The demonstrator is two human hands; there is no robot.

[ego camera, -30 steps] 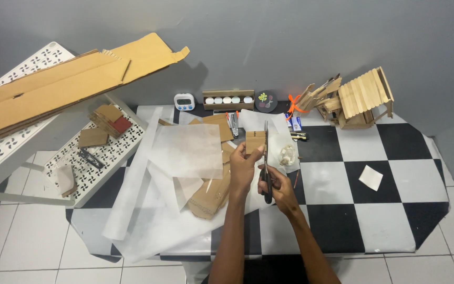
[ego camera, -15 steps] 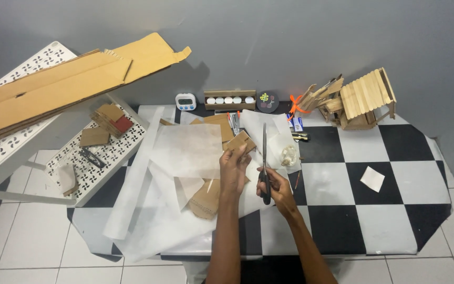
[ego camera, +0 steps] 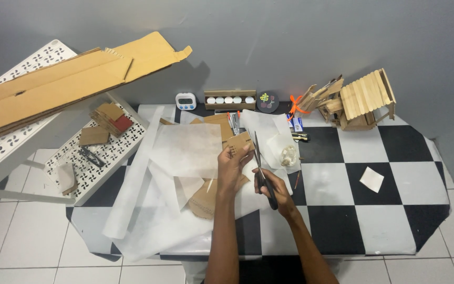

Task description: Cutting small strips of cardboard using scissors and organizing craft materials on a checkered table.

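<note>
My left hand (ego camera: pixel 230 167) holds a small piece of brown cardboard (ego camera: pixel 239 142) up above the table. My right hand (ego camera: pixel 272 186) grips a pair of black-handled scissors (ego camera: pixel 259 163), blades pointing away from me and lying along the cardboard's right edge. Below both hands lie white paper sheets (ego camera: pixel 185 152) and a larger brown cardboard scrap (ego camera: pixel 204 199) on the black-and-white checkered table (ego camera: pixel 374 221).
A stick-built model house (ego camera: pixel 363 100) stands at the back right. A white timer (ego camera: pixel 186 101), a wooden tray of round pots (ego camera: pixel 229 99) and a small white square (ego camera: pixel 371 179) sit around. At left, large cardboard sheets (ego camera: pixel 59 87) rest over a white perforated shelf (ego camera: pixel 95 152).
My left hand has turned and lifted the small cardboard piece slightly to the right, and the scissors have moved up alongside its edge.
</note>
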